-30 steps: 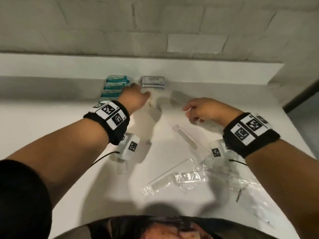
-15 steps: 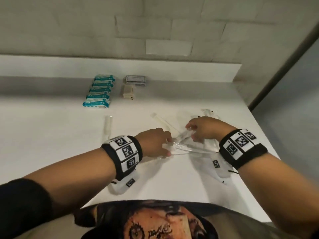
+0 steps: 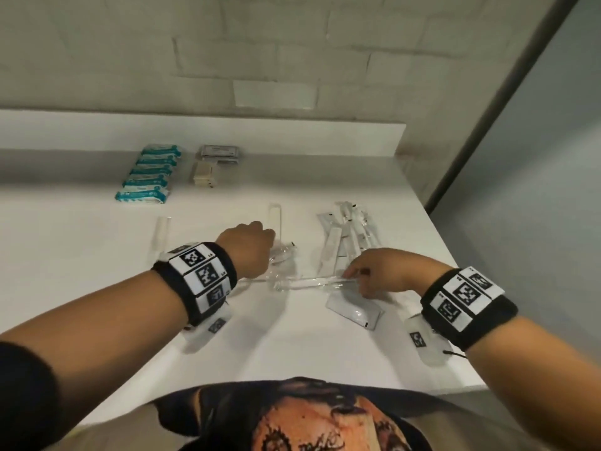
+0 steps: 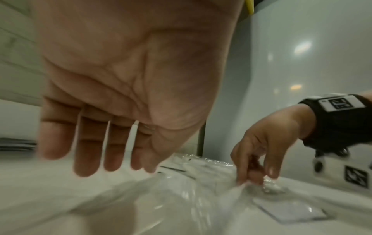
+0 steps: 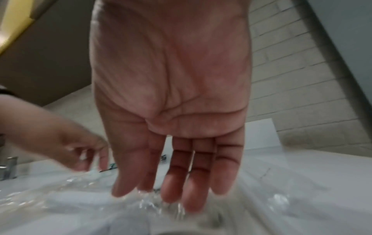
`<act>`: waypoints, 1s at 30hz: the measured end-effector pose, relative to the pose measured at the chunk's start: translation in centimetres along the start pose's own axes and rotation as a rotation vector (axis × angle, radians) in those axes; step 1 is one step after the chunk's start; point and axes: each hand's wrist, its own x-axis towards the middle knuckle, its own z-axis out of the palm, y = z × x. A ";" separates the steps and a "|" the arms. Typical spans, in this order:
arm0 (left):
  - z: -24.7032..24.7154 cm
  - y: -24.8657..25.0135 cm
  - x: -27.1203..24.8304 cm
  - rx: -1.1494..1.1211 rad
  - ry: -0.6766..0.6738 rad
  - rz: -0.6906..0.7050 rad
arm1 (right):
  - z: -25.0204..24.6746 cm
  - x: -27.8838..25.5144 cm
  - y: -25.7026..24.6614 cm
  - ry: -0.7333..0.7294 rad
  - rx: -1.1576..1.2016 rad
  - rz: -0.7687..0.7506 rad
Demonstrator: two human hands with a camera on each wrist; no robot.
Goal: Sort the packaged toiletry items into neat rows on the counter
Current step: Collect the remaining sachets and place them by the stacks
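Note:
A long clear-wrapped item lies crosswise on the white counter. My right hand pinches its right end between thumb and fingers, which the left wrist view shows plainly on the right hand. My left hand hovers with fairly straight fingers over a crumpled clear packet and holds nothing. A loose pile of clear-wrapped items lies just beyond the right hand. At the back lie a row of teal packets, grey packets and beige items.
A flat white sachet lies under the right hand. Single wrapped sticks lie at mid-counter and further left. The counter's right edge is close to the right wrist. A raised ledge runs along the tiled wall.
Both hands came back from the far rows to the near pile. The left hand has let go of the clear wrapper and moved forward. The right hand still pinches it.

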 end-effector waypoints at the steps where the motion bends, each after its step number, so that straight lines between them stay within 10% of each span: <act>1: 0.1 1.3 1.0 -0.051 0.017 0.066 | 0.5 -0.1 -0.2 0.001 -0.009 -0.061; 7: 0.5 7.4 4.5 0.094 -0.074 0.386 | 1.3 -1.1 0.2 0.026 0.234 -0.137; 13: -0.7 4.7 4.7 0.135 -0.109 0.186 | 0.6 -2.2 2.9 0.149 0.034 0.018; 20: -2.6 5.0 9.1 -0.021 0.068 0.074 | 2.7 -0.4 0.1 0.086 -0.180 -0.151; 30: -1.5 4.9 11.8 -0.250 -0.010 -0.150 | -2.1 1.6 3.8 0.172 0.154 0.062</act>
